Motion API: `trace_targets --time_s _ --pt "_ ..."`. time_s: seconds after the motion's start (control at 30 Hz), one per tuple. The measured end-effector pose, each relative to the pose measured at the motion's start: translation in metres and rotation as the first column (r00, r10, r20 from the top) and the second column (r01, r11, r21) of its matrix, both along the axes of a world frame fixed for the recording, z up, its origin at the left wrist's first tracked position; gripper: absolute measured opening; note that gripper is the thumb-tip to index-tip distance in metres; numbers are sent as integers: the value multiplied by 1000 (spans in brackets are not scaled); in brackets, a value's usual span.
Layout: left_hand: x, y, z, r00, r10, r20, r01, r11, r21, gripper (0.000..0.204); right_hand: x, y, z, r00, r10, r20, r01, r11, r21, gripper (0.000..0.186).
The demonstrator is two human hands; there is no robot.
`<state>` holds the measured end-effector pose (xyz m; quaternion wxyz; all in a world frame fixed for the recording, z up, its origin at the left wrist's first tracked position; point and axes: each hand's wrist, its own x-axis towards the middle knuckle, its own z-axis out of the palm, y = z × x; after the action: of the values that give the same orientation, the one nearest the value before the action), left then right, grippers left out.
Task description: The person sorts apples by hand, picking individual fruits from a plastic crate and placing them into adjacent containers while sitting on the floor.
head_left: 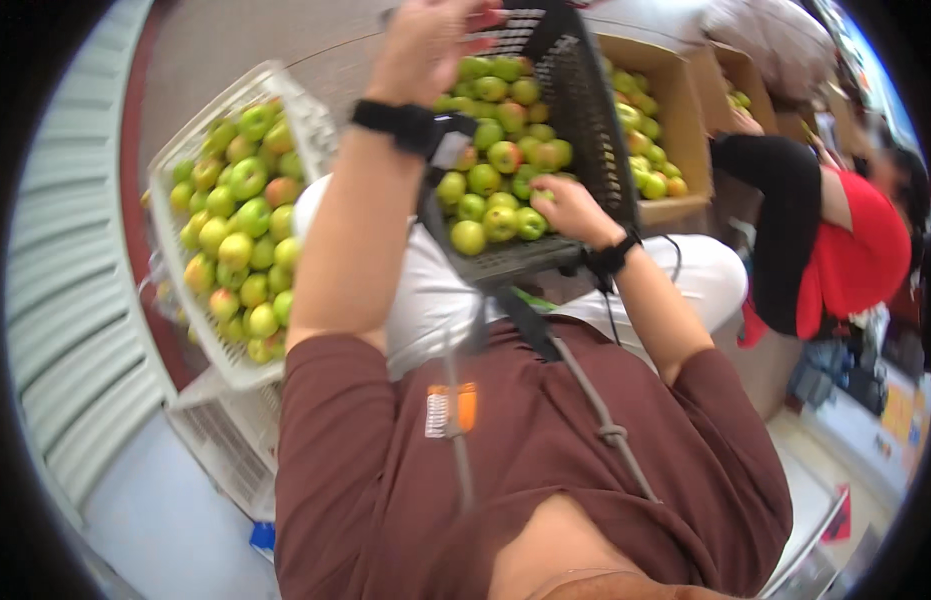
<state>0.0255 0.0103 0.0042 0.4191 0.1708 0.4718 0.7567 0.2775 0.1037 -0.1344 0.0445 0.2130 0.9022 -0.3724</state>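
My left hand (440, 45) is raised over the far end of the black slatted crate (600, 140) on my lap, slightly blurred, its visible fingers apart and partly cut off by the top edge. My right hand (570, 208) is inside that crate among green and blushed apples (500, 222), its fingers curled on a green apple (530, 184), which they partly hide. A white plastic crate (166, 190) heaped with similar apples stands at my left, partly behind my forearm.
A cardboard box (685, 150) of apples stands at the right, with more boxes behind it. A person in red and black (850, 255) sits beside them. A pale sack (745, 40) lies at upper right. A ribbed pale shutter or wall (70, 250) runs along the left.
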Motion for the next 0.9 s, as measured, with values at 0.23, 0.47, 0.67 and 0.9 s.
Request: trace_targets --time_s 0.23,0.47,0.67,0.9 --pt "5 -3 -1 958 278 -63 -261 945 199 22 26 -95 -8 968 56 247 -110 971 212 27" --pt "-38 -187 3 712 660 240 -700 636 327 28 15 -95 -11 977 68 203 -113 970 218 31" --pt "-26 -379 -75 364 924 -115 -930 354 -97 14 10 -95 -12 975 82 209 -128 968 215 32" --pt "4 -454 -144 274 896 -350 -860 66 -506 25 7 -94 -14 969 69 236 -118 973 199 34"
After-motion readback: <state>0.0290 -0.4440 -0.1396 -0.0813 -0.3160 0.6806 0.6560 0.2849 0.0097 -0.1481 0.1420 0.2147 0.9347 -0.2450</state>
